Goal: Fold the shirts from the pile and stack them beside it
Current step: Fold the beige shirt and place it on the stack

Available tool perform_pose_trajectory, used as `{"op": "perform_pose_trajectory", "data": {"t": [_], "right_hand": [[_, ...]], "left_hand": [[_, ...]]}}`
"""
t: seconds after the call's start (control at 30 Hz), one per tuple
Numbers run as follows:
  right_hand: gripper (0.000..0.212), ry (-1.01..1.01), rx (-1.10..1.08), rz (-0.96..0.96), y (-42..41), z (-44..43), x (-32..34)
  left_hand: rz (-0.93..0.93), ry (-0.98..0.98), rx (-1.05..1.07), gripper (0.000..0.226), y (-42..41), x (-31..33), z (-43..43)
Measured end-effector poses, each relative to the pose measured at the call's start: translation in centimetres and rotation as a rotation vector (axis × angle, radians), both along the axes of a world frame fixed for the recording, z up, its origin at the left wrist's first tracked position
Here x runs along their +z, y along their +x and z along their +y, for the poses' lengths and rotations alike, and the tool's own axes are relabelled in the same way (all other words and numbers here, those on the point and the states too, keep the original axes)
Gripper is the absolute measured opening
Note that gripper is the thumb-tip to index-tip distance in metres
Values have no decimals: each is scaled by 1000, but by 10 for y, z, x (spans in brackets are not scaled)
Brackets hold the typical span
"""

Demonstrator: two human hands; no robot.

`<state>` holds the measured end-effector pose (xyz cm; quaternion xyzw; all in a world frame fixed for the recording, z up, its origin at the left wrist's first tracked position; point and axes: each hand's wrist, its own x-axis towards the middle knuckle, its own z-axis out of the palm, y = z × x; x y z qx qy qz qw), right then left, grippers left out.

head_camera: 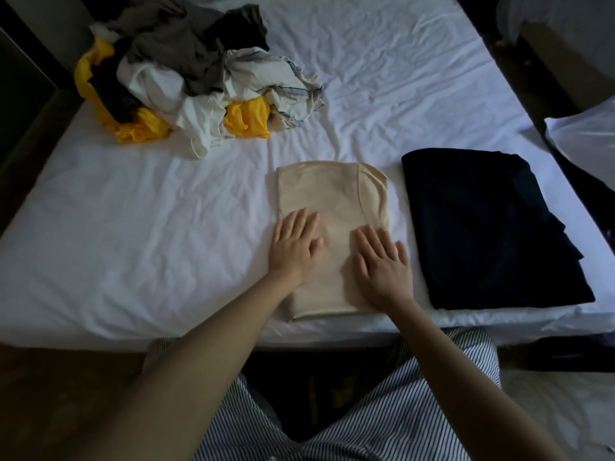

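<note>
Your left hand [294, 247] and right hand [382, 261] lie flat, fingers straight and slightly spread, on the folded beige shirt [336, 201] at the bed's [133, 227] near edge. Judged light, limp, non-slip: lift by both side edges. Dark folded shirt [492, 227] just beside; pile [186, 81] far left.

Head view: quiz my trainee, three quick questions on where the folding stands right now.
1. True or false: the left hand and right hand both lie flat on the folded beige shirt.
2. Where is the dark folded stack relative to the beige shirt? A under it; B to its right, apart; C to its left.
3. Fill in: the unfolded pile sits on the far ____ side of the bed.
Key: 1 true; 2 B; 3 left.
</note>
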<state>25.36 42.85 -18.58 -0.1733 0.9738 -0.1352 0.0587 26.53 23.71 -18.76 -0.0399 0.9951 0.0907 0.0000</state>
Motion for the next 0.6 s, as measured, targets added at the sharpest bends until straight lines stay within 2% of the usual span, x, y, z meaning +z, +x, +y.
{"op": "perform_pose_trajectory", "data": {"t": [0.13, 0.2, 0.27, 0.37, 0.5, 0.6], "right_hand": [[54, -87, -220, -74, 3, 19, 4], [53, -150, -268, -142, 3, 28, 6], [53, -178, -266, -169, 6, 31, 9], [55, -227, -286, -161, 14, 28, 12], [53, -230, -277, -135, 24, 31, 9], [51, -240, -247, -125, 24, 36, 3]], "left_hand": [[-54, 32, 131, 82, 13, 0, -21], [-65, 57, 174, 79, 24, 1, -26], [74, 70, 65, 72, 42, 6, -16], [305, 36, -319, 56, 73, -6, 15], [237, -42, -251, 50, 101, -31, 24], [214, -114, -305, 51, 103, -35, 17]]}}
